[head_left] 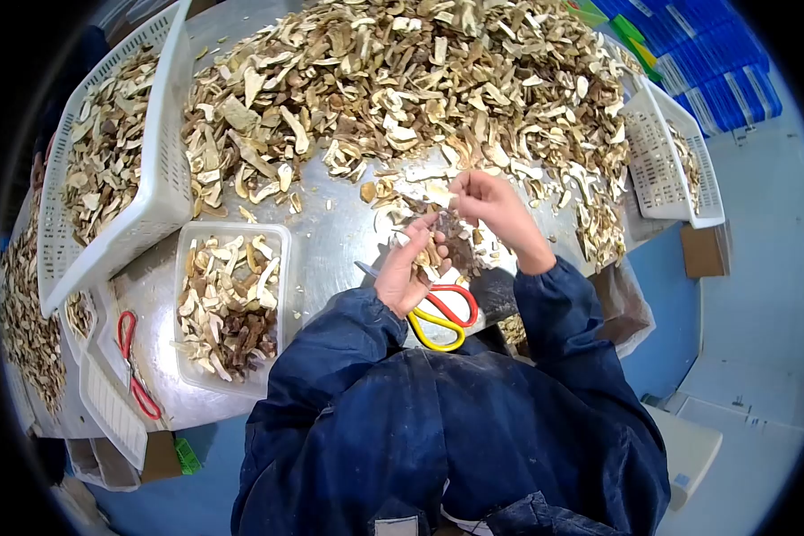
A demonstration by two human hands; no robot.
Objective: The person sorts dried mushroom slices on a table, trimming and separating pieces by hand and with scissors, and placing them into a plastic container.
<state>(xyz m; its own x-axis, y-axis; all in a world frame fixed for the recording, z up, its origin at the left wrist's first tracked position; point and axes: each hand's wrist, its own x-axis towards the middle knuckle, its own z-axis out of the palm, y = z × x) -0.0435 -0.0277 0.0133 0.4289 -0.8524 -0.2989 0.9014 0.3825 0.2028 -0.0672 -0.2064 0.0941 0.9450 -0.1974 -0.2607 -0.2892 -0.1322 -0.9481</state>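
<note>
A large heap of dried sliced pieces, mushroom-like (pixel 402 80), covers the back of the metal table (pixel 330 223). Near the front edge my left hand (pixel 406 268) is curled around a few of these slices. My right hand (pixel 500 210) is just to the right and above it, fingers pinched together over the slices; anything between them is too small to tell. Scissors with one red and one yellow handle (pixel 438 332) lie at the table edge below my hands. To the left stands a clear plastic tub (pixel 282 268) holding pale and dark slices.
A white basket of slices (pixel 165 170) stands at the left, another (pixel 657 165) at the right. Red-handled scissors (pixel 127 344) lie left of the tub. Blue crates (pixel 719 71) are stacked at the back right. A cardboard box (pixel 704 250) sits below the right basket.
</note>
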